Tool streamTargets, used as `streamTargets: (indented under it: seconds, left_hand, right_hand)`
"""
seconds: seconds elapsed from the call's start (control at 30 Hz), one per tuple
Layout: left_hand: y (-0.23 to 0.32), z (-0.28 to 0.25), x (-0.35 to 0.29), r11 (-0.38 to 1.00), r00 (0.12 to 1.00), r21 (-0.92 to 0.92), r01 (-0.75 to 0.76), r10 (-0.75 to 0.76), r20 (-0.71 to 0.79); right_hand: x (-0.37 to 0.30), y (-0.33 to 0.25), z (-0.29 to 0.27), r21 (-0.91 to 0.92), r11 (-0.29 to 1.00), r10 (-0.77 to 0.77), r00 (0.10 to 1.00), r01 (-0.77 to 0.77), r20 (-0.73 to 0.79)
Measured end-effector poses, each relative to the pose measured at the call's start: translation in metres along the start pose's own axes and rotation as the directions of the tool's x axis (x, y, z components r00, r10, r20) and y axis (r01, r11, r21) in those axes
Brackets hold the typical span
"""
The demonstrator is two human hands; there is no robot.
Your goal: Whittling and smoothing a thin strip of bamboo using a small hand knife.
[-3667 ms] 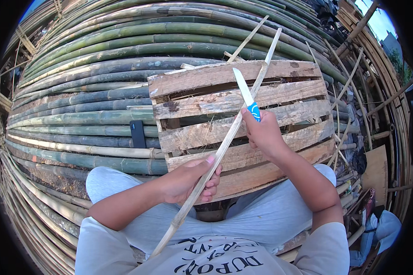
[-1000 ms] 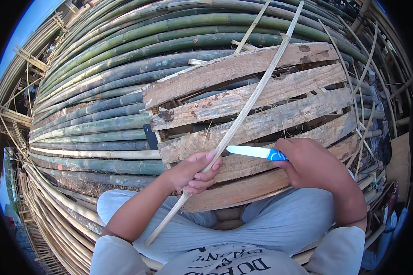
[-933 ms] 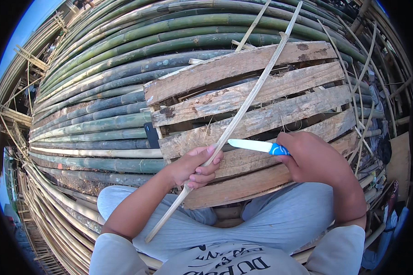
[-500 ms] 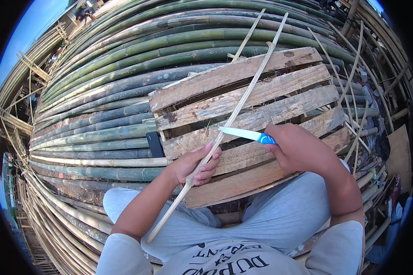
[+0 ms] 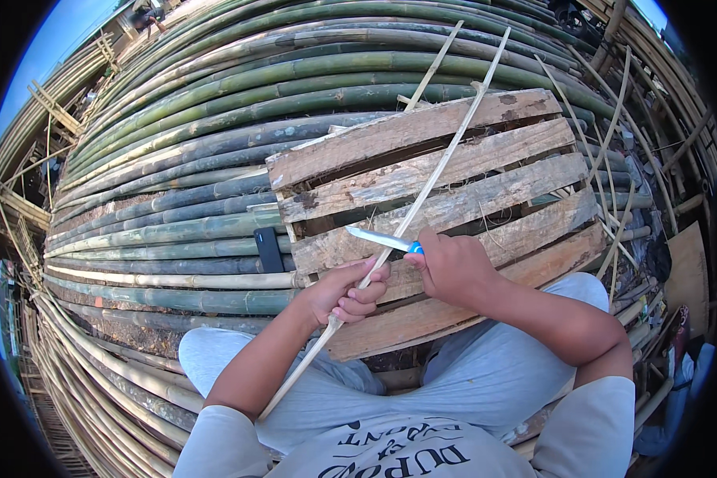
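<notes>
Over rough pallet planks (image 5: 486, 191), left hand (image 5: 344, 292) grips a pale bamboo strip (image 5: 422, 195); right hand (image 5: 452, 265) clasps a blue-handled knife (image 5: 384, 239).

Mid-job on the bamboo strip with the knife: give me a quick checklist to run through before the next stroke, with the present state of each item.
1. Left hand grips the bamboo strip: ok, fingers are closed around it.
2. Right hand holds the knife by its blue handle: ok.
3. Blade meets the strip: ok, the blade crosses it just above the left hand.
4. Left fingers clear of the blade: not ok, they sit very close below it.
5. Strip supported: ok, it lies across the wooden pallet.
6. Blade edge direction: cannot tell.
7. Black phone-like object on the bamboo poles: ok, apart from the work.
</notes>
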State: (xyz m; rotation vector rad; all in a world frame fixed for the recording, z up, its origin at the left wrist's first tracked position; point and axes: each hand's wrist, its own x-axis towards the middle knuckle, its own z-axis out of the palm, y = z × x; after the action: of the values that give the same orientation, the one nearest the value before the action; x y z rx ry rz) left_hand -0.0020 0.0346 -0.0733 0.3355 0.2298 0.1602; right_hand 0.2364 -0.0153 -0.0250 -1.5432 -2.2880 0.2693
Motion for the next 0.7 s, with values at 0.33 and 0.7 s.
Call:
streamTargets:
  seconds: [0.33, 0.7]
  left_hand:
    - [-0.006, 0.028, 0.003, 0.987, 0.964, 0.162, -0.016, 0.058, -0.261]
    - [-0.026, 0.062, -0.004, 0.169, 0.683, 0.963, 0.208, 0.680, -0.267]
  right_hand:
    - [0.016, 0.016, -0.002, -0.117, 0.992, -0.052, 0.998, 0.056, 0.037]
    - [0.008, 0.005, -0.021, -0.110, 0.994, 0.014, 0.992, -0.001, 0.123]
